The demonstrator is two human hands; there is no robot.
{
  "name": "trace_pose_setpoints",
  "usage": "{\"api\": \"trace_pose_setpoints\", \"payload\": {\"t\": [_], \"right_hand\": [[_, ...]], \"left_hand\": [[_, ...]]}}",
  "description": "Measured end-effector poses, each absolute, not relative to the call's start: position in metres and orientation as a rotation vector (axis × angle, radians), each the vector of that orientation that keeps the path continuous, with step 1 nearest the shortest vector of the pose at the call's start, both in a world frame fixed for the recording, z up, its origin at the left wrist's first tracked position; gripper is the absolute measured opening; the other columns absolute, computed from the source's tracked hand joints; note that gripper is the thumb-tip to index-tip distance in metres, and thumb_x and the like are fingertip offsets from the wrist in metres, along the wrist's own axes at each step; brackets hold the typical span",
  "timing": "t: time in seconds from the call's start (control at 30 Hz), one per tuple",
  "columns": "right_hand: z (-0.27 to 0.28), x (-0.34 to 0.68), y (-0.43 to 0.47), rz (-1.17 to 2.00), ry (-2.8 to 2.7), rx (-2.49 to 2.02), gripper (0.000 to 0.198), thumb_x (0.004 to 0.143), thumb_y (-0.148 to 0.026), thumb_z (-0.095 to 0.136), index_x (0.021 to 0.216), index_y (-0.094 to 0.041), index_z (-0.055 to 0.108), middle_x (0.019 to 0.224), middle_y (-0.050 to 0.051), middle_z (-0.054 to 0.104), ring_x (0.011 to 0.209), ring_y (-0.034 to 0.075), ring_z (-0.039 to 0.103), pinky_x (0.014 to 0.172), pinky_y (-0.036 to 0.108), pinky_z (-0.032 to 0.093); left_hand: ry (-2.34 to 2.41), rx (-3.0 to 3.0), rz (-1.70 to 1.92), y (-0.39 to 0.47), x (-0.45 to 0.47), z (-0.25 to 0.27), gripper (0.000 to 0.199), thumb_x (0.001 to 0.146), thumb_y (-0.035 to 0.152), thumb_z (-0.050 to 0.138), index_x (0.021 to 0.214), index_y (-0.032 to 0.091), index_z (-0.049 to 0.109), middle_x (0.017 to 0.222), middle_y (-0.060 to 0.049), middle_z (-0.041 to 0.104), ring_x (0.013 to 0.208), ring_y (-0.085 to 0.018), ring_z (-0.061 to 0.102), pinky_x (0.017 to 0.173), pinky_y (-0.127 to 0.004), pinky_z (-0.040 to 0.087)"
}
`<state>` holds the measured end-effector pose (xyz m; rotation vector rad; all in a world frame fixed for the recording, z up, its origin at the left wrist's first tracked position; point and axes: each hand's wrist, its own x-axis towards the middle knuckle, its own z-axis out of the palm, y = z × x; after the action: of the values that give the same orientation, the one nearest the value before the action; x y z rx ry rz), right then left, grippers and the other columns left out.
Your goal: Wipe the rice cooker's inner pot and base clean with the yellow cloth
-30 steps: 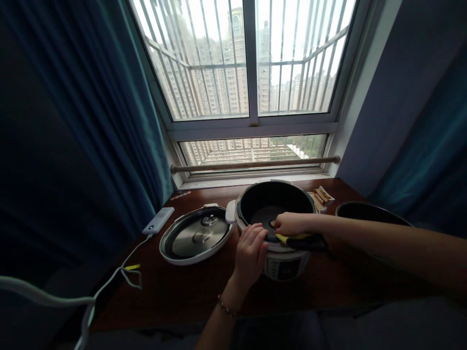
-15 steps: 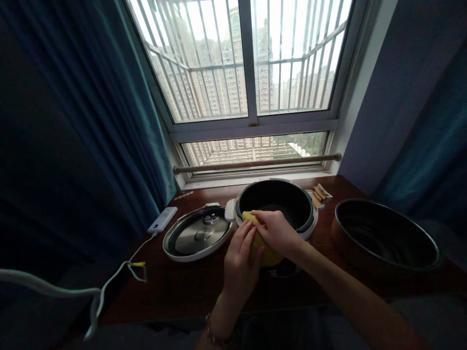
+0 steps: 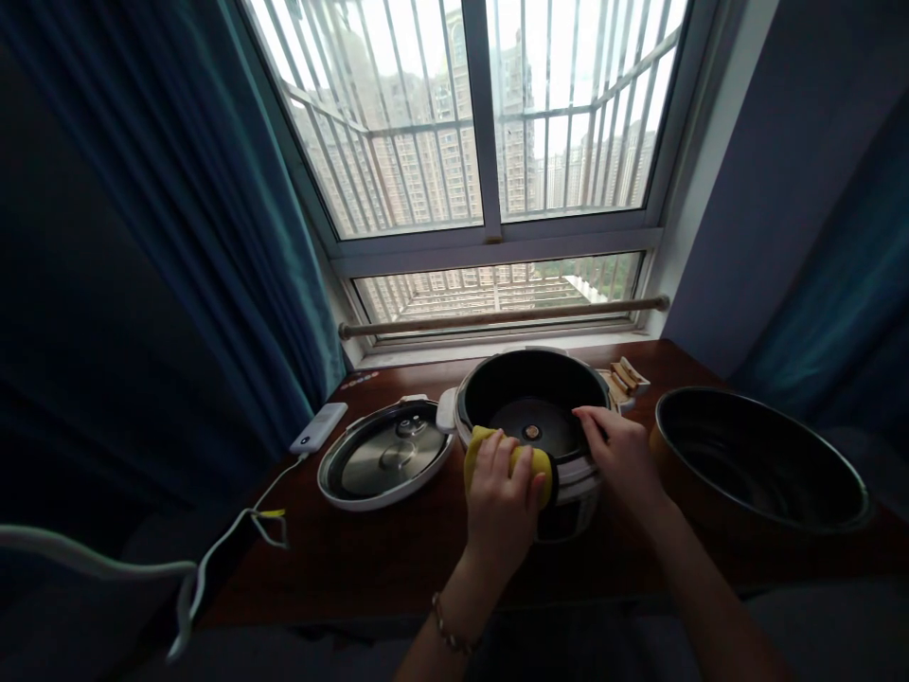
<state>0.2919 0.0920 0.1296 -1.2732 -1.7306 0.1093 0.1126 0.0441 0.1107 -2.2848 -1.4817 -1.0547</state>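
Observation:
A white electric cooker [image 3: 579, 488] with a black interior stands with its top uncovered on the table, and a small round centre piece [image 3: 531, 432] shows at its bottom. At the cooker's front left rim, my left hand [image 3: 501, 493] is closed around a folded yellow cloth [image 3: 481, 440]. My right hand [image 3: 617, 450] is over the right front rim with its thumb and fingers pinched together. Whether anything is between those fingertips cannot be made out.
Left of the cooker lies its lid [image 3: 369, 464], inner side up. A large dark pot [image 3: 717, 436] stands on the right. A white device [image 3: 319, 426] with a cable [image 3: 213, 540] lies at the left edge of the wooden table [image 3: 298, 578]. The window [image 3: 490, 170] is behind.
My hands have moved apart. The right has let go of the cloth and shifted right to the cooker's rim. My left hand now holds the cloth alone, slightly farther right.

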Motion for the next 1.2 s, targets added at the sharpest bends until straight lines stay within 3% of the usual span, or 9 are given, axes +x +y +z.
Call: {"api": "trace_pose_setpoints", "payload": {"t": [0.13,0.27,0.47,0.77,0.97,1.2], "right_hand": [[0.103,0.292,0.096,-0.087,-1.71,-1.193,0.03,0.088,-0.024,0.047,0.059,-0.019,0.053,0.059,0.002,0.055,0.069,0.018,0.057,0.083,0.035,0.044],[0.094,0.286,0.099,-0.194,-1.636,-1.083,0.033,0.085,-0.016,0.049,0.054,-0.02,0.041,0.053,0.0,0.043,0.064,0.015,0.049,0.079,0.035,0.045],[0.093,0.289,0.104,-0.201,-1.67,-1.013,0.03,0.082,-0.012,0.052,0.056,-0.02,0.04,0.054,-0.002,0.042,0.063,0.014,0.047,0.078,0.034,0.044],[0.093,0.289,0.102,-0.186,-1.653,-0.992,0.03,0.082,-0.011,0.052,0.057,-0.02,0.039,0.056,-0.002,0.04,0.065,0.014,0.047,0.078,0.034,0.043],[0.091,0.289,0.104,-0.192,-1.643,-1.006,0.03,0.083,-0.013,0.051,0.057,-0.02,0.039,0.056,-0.002,0.041,0.066,0.015,0.047,0.076,0.034,0.043],[0.091,0.288,0.102,-0.146,-1.645,-1.052,0.031,0.083,-0.014,0.048,0.055,-0.022,0.037,0.055,-0.002,0.04,0.065,0.015,0.045,0.076,0.034,0.042]], "left_hand": [[-1.467,-2.352,-1.007,0.054,0.121,0.118,0.022,0.09,0.022,0.038,0.094,0.016,0.059,0.092,-0.008,0.061,0.099,-0.026,0.052,0.092,-0.047,0.039],[-1.377,-2.448,-0.94,0.063,0.111,0.119,0.025,0.091,0.026,0.035,0.083,0.017,0.057,0.079,-0.006,0.059,0.081,-0.022,0.051,0.077,-0.042,0.04],[-1.143,-2.764,-0.885,0.083,0.064,0.123,0.023,0.092,0.027,0.035,0.096,0.018,0.055,0.092,-0.006,0.061,0.087,-0.02,0.05,0.084,-0.039,0.039],[-1.103,-3.045,-0.708,0.141,0.008,0.154,0.027,0.095,0.026,0.031,0.097,0.017,0.057,0.101,-0.008,0.06,0.102,-0.019,0.051,0.096,-0.037,0.04],[-1.092,-3.129,-0.483,0.204,0.009,0.162,0.032,0.094,0.031,0.032,0.092,0.017,0.061,0.102,-0.008,0.062,0.103,-0.017,0.054,0.097,-0.032,0.04],[-0.972,-3.198,-0.265,0.264,0.049,0.165,0.028,0.091,0.023,0.04,0.085,0.013,0.065,0.097,-0.009,0.066,0.095,-0.015,0.057,0.093,-0.027,0.041]]}}
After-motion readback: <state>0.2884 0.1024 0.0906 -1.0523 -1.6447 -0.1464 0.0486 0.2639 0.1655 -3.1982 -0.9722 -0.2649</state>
